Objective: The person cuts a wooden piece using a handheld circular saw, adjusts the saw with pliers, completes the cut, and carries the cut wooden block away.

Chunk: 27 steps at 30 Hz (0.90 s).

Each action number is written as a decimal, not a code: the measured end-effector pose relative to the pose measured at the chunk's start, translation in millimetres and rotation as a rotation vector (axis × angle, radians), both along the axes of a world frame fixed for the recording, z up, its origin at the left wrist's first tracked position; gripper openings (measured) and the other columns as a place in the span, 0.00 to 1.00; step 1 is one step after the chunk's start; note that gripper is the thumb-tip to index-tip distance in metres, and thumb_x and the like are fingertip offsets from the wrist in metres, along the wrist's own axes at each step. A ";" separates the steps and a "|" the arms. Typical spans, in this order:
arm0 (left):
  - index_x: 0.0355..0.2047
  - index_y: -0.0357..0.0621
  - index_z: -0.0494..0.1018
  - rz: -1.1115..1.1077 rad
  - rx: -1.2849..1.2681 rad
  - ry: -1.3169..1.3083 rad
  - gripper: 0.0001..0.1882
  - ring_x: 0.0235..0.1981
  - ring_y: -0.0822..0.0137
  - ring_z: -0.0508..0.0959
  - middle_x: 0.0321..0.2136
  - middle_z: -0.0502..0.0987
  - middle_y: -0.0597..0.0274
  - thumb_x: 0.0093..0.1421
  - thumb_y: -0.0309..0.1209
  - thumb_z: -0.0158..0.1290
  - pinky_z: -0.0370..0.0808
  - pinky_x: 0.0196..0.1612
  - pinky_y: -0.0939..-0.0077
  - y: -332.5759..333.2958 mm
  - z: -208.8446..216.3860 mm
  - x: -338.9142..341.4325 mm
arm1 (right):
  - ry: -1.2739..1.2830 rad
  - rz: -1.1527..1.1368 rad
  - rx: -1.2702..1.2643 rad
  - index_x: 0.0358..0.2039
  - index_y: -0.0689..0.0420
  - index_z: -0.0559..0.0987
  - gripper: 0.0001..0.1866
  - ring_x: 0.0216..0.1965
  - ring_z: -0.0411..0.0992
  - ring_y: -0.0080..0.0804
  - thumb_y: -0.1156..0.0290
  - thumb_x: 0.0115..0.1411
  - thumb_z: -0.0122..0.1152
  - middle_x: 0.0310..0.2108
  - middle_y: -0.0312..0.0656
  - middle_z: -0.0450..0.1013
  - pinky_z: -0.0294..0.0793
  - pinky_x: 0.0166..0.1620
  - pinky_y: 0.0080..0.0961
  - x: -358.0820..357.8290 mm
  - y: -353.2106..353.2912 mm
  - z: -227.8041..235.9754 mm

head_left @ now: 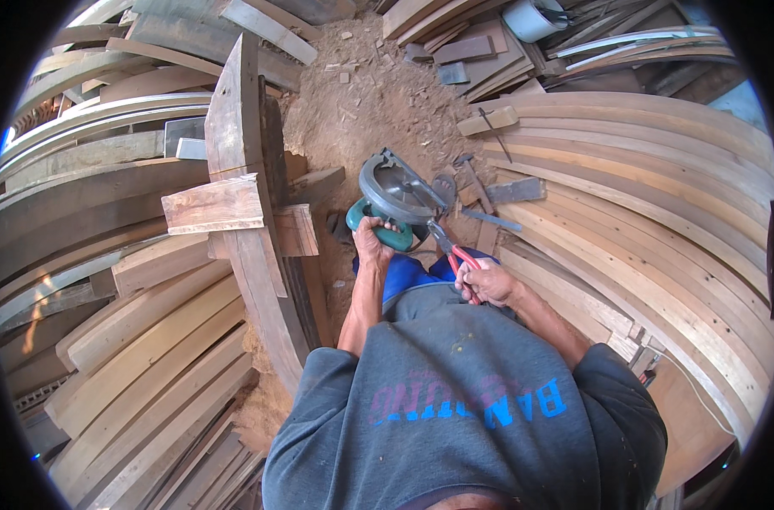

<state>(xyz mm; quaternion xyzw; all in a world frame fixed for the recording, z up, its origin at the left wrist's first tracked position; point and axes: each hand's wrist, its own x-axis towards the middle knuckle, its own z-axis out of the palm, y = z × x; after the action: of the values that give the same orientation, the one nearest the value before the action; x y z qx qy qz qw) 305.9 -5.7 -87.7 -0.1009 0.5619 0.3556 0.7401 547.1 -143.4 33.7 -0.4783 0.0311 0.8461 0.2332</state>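
Far left to near left: boards [140, 336] stacked in curved-looking rows, bent by the lens; inward of them, a heavy beam [234, 119] with a short wood block [214, 205] lying across it. Centre: circular saw [390, 202], apparently held above the sawdust-covered floor [336, 98], just far of the person's lap. Left hand [373, 246] is curled around its green housing [394, 237]; fingers wrap the body, grey guard facing up and far. Judged handling: saw rigid and fairly heavy, weight probably on the motor side; best hold is the moulded housing, clear of guard and blade area. Just right of it, pliers [449, 244]: nose at the saw's right side, contact likely but exact bite too small to tell. Right hand [491, 282] is closed on the red handles, thumb toward the saw. Pliers judged light, stiff, grippy if the sleeves are rubber or plastic; hold well back on the handles for leverage. Farther right, a hammer [477, 183] near loose offcuts, then long planks [633, 200] to the far right.
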 end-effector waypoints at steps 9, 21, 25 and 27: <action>0.22 0.42 0.67 -0.026 0.051 -0.007 0.05 0.25 0.60 0.69 0.21 0.69 0.58 0.49 0.29 0.50 0.73 0.39 0.61 7.8 0.8 -1.0 | 0.109 -0.133 -0.037 0.35 0.56 0.74 0.03 0.28 0.73 0.27 0.75 0.63 0.51 0.32 0.39 0.73 0.76 0.30 0.27 -6.2 -4.8 0.8; 0.21 0.44 0.66 0.037 -0.046 0.005 0.06 0.24 0.61 0.69 0.21 0.69 0.59 0.50 0.29 0.52 0.74 0.40 0.62 12.7 -5.6 3.7 | -0.122 0.225 0.097 0.42 0.58 0.78 0.11 0.33 0.78 0.28 0.64 0.66 0.57 0.39 0.41 0.77 0.81 0.34 0.31 38.3 31.1 -2.0; 0.24 0.40 0.67 0.123 -0.097 0.046 0.04 0.24 0.63 0.71 0.22 0.69 0.58 0.51 0.26 0.51 0.76 0.33 0.67 6.6 -14.3 0.4 | -0.680 0.992 0.454 0.35 0.63 0.81 0.13 0.34 0.79 0.45 0.66 0.58 0.57 0.35 0.52 0.79 0.81 0.37 0.40 64.7 41.1 -79.6; 0.25 0.41 0.67 0.160 -0.128 0.069 0.04 0.25 0.65 0.70 0.22 0.69 0.60 0.52 0.25 0.51 0.77 0.33 0.69 1.7 -16.2 -4.4 | -0.810 1.018 0.416 0.33 0.64 0.82 0.13 0.36 0.79 0.49 0.66 0.57 0.57 0.32 0.56 0.78 0.80 0.39 0.40 75.1 49.0 -95.2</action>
<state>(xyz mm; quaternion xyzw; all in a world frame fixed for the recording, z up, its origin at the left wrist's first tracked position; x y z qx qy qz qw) 301.5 -4.0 -103.9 -0.1800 0.5987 0.3801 0.6817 622.2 -94.5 -61.5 -0.6575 -0.4508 0.5930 -0.1134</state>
